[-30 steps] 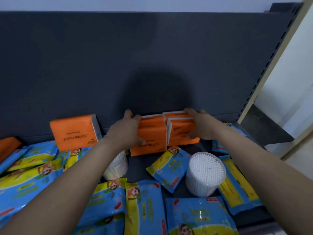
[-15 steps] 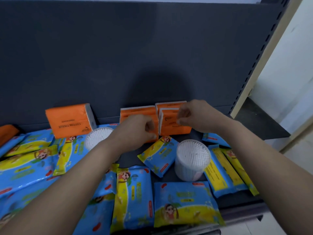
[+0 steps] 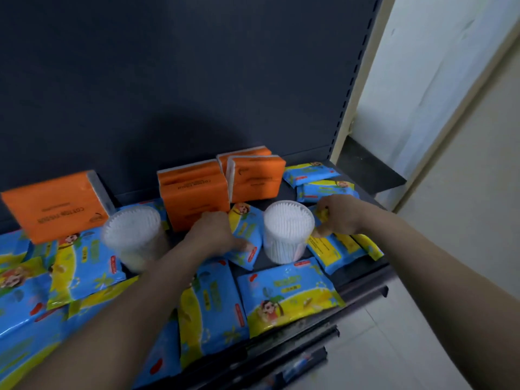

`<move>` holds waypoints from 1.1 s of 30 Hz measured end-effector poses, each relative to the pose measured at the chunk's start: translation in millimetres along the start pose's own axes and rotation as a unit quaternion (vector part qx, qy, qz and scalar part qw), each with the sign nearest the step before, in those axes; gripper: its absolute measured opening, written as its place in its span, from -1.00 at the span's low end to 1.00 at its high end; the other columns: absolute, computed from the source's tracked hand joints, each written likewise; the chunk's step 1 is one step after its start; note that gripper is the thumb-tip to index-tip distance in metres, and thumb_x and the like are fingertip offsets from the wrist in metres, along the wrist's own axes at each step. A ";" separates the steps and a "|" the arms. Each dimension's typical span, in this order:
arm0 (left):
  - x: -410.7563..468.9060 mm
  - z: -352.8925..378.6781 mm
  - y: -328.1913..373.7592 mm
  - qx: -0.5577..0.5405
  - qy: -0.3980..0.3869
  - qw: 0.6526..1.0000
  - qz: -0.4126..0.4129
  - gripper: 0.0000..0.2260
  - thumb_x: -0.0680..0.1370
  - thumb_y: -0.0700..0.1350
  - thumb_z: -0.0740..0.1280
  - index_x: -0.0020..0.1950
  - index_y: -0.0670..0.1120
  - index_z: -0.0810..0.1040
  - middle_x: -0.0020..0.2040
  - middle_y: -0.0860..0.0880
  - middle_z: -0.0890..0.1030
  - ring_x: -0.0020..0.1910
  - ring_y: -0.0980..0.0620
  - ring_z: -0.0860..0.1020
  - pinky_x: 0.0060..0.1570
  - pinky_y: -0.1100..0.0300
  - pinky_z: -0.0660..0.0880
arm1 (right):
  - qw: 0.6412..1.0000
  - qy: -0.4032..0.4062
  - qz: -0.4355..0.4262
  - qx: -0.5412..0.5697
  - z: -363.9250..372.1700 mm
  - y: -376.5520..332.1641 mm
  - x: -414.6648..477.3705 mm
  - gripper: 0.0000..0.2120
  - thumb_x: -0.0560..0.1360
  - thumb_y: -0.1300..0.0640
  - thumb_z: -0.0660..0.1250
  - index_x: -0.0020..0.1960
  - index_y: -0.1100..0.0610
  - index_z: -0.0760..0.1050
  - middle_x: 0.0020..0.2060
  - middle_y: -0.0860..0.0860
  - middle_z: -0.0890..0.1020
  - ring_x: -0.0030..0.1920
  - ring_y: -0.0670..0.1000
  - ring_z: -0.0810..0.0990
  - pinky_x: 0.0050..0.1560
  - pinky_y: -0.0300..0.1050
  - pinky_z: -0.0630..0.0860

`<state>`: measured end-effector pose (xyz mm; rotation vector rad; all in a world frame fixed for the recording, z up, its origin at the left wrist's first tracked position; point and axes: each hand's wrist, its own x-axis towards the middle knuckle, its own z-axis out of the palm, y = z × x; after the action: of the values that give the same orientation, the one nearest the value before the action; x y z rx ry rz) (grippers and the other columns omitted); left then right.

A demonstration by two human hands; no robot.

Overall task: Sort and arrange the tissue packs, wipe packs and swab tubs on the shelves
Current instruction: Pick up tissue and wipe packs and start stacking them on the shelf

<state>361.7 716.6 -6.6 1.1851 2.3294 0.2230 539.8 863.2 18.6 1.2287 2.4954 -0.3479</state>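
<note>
Head view, looking down on the shelf [image 3: 363, 280]. Grips with the left hand [image 3: 218, 235] the small wipe pack [image 3: 244, 232] lying between the orange tissue packs [image 3: 194, 198] and the right swab tub [image 3: 287, 232]. Pinches with the right hand [image 3: 342, 213] the yellow edge of a second wipe pack [image 3: 332, 249] just beside that tub. Best to lift both clear without knocking the tub, then lay them flat among the front wipe packs [image 3: 287, 294], labels one way.
</note>
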 end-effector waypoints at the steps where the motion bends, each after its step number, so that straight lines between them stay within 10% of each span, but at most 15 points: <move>1: 1.3 0.1 -1.4 -0.034 -0.001 0.999 -0.004 -0.61 0.35 0.14 0.49 -0.17 -0.12 0.41 -0.16 -0.05 0.48 -0.17 -0.01 0.48 -0.30 0.18 0.34 | 1.000 0.005 0.007 0.020 3.3 0.5 -1.6 -0.31 0.42 -0.06 0.42 0.42 0.24 0.29 0.37 0.15 0.40 0.34 0.16 0.39 0.21 -0.06 0.37; 15: -35.0 -15.2 -7.7 -0.234 0.038 0.969 -0.071 -0.76 0.49 -0.05 0.40 -0.22 -0.18 0.46 -0.36 -0.07 0.45 -0.43 0.05 0.45 -0.61 0.31 0.31 | 0.997 -0.039 0.031 0.064 1.9 -7.4 5.3 -0.22 0.34 -0.07 0.50 0.37 0.30 0.29 0.33 0.15 0.43 0.30 0.14 0.42 0.14 -0.07 0.40; 20: -51.7 -18.5 -4.5 -0.248 0.087 0.963 -0.059 -0.81 0.48 -0.07 0.40 -0.08 -0.19 0.57 -0.24 -0.10 0.57 -0.32 0.01 0.54 -0.42 0.19 0.46 | 0.999 -0.022 0.010 0.025 -5.1 -7.1 2.5 -0.36 0.37 -0.08 0.47 0.24 0.31 0.38 0.21 0.16 0.50 0.26 0.14 0.47 0.09 -0.08 0.43; 24: -61.9 -23.2 0.1 -0.270 0.143 0.950 -0.067 -0.84 0.48 -0.08 0.41 -0.07 -0.17 0.56 -0.15 -0.18 0.59 -0.24 -0.09 0.57 -0.25 0.04 0.56 | 1.000 0.018 -0.005 0.016 -16.8 -2.0 0.2 -0.58 0.41 -0.02 0.45 -0.27 0.19 0.27 -0.20 0.06 0.43 -0.06 0.07 0.52 -0.18 -0.14 0.36; 28: -73.5 -29.6 9.6 -0.292 0.205 0.933 -0.056 -0.85 0.48 -0.11 0.41 -0.14 -0.20 0.56 -0.29 -0.13 0.54 -0.37 -0.03 0.48 -0.39 0.18 0.41 | 0.990 0.090 -0.021 0.105 -34.6 3.1 2.2 -0.63 0.32 0.17 0.46 -0.39 0.19 0.26 -0.44 0.03 0.35 -0.45 -0.05 0.33 -0.58 -0.24 0.23; 33: -86.2 -30.4 21.9 -0.319 0.271 0.908 -0.037 -0.76 0.46 -0.12 0.43 -0.18 -0.30 0.50 -0.30 -0.20 0.48 -0.34 -0.06 0.46 -0.36 0.13 0.37 | 0.932 0.272 -0.141 0.193 -74.7 0.4 -22.1 -0.79 0.33 0.32 0.35 -0.37 0.26 0.32 -0.44 0.16 0.34 -0.43 0.14 0.33 -0.48 -0.15 0.26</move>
<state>403.6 664.1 59.1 0.7514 2.4190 1.3174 538.5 874.5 95.6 1.2302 3.2141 -0.6775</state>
